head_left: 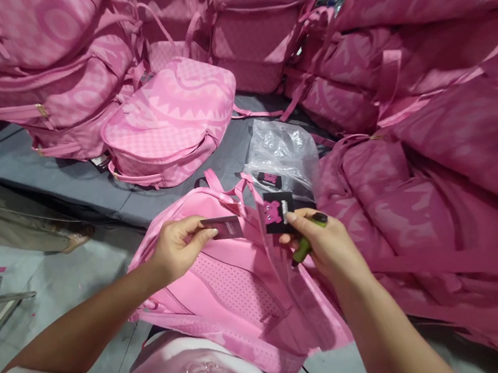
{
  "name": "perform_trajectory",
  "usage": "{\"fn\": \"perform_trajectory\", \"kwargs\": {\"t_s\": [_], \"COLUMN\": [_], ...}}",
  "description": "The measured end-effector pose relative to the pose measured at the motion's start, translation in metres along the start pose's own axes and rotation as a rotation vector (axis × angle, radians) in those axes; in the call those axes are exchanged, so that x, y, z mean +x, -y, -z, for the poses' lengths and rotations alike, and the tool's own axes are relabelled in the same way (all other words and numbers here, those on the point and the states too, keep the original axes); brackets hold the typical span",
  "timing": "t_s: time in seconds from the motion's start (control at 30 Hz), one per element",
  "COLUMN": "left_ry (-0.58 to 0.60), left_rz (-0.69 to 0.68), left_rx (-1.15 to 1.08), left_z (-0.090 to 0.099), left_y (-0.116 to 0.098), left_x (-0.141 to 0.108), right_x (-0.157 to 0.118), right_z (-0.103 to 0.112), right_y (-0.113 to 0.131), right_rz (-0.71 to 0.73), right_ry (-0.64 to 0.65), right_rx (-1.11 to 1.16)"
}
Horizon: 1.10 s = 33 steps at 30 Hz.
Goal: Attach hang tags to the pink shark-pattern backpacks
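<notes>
Head view: left hand (182,246) at 8 o'clock pinches a card (227,228), right hand (331,243) at 4 o'clock pinches a tag (278,210) and grips a tool (303,249), card and tag likely light, stiff, best edge-held, over the bag (239,280) at 6 o'clock, judged soft, liftable by its loop (213,181).

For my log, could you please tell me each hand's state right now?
Left hand: closed, holding a dark card.
Right hand: closed, holding a black tag and green tool.
</notes>
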<state>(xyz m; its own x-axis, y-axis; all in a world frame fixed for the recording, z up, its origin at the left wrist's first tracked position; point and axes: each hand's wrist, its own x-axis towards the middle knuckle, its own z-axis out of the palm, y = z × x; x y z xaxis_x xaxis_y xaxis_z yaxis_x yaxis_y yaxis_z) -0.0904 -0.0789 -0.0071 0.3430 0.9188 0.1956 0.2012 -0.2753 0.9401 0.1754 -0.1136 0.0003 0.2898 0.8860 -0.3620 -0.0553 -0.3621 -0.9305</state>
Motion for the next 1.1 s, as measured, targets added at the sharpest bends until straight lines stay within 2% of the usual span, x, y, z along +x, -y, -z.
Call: {"fn": "perform_trajectory", "kwargs": {"t_s": [0.1,0.2,0.27,0.37,0.43,0.53,0.57,0.67,0.7,0.73,0.8,0.9,0.97,1.03,1.1], "left_ry": [0.003,0.022,0.026,-0.005,-0.026,-0.041,-0.044,-0.021,-0.003,0.020,0.051,0.059,0.060,0.055,0.054], "left_rz": [-0.213,-0.456,-0.566,-0.615,-0.604,-0.579,-0.573,-0.551,-0.545,-0.538,-0.528,-0.503,-0.456,-0.401,-0.362], "left_rx": [0.089,0.143,0.189,0.240,0.255,0.259,0.254,0.222,0.212,0.203,0.186,0.142,0.119,0.107,0.086], "left_z": [0.002,0.001,-0.001,-0.004,-0.006,-0.010,-0.012,-0.018,-0.020,-0.021,-0.025,-0.027,-0.029,-0.031,-0.035], "left_y": [0.002,0.004,0.007,0.010,0.010,0.008,0.008,0.005,0.004,0.002,-0.001,-0.007,-0.011,-0.016,-0.021], "left_x": [0.003,0.007,0.010,0.015,0.017,0.020,0.021,0.022,0.022,0.021,0.018,0.011,0.006,0.003,0.001], "right_x": [0.050,0.103,0.132,0.152,0.140,0.082,0.057,-0.009,-0.024,-0.034,-0.042,-0.043,-0.044,-0.045,-0.044], "right_z": [0.020,0.031,0.037,0.045,0.045,0.030,0.021,-0.009,-0.017,-0.024,-0.031,-0.033,-0.031,-0.029,-0.026], "right_y": [-0.008,-0.015,-0.018,-0.017,-0.009,0.014,0.022,0.040,0.042,0.042,0.039,0.032,0.028,0.024,0.019], "right_rz": [-0.200,-0.316,-0.304,-0.140,-0.018,0.212,0.329,0.582,0.649,0.705,0.795,0.837,0.810,0.710,0.527], "right_ry": [-0.038,-0.117,-0.160,-0.178,-0.228,-0.308,-0.230,0.267,0.354,0.399,0.356,0.245,0.192,0.158,0.173], "right_rx": [0.121,0.098,0.066,-0.038,-0.264,-0.619,-0.629,-0.534,-0.522,-0.528,-0.565,-0.594,-0.568,-0.509,-0.380]}}
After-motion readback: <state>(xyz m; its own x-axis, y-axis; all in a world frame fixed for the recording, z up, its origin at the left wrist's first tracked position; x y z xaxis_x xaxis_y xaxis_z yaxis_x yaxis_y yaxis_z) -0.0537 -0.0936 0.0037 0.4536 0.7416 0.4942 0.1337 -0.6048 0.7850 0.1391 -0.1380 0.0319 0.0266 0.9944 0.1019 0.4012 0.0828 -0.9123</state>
